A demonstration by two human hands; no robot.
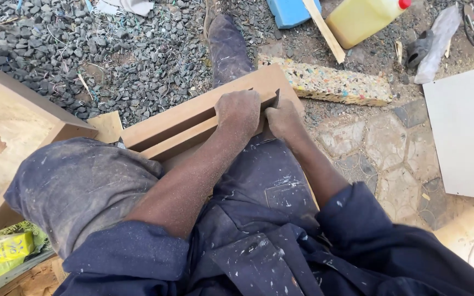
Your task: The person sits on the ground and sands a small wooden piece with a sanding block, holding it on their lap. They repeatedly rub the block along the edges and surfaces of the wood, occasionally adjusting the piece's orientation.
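Both hands close on the same spot: the left hand (238,111) is curled knuckles-up over the top edge of the brown wooden frame (193,118), and the right hand (282,119) is pressed in just beside it, fingers folded around what may be a small dark tool at the frame's corner (too little of it shows to be sure). That frame lies tilted across the person's lap, resting on the dusty blue overalls (259,219), its far end out over the gravel (111,49). It looks like rigid board, stiff and fairly light for its size, with sharp square edges and a dusty, slightly slick face; the long rails seem the safest places to hold. Both forearms run forward and converge, wrists bent down, elbows tucked by the knees. A yellow jug (363,19) and a speckled foam block (336,82) lie well beyond.
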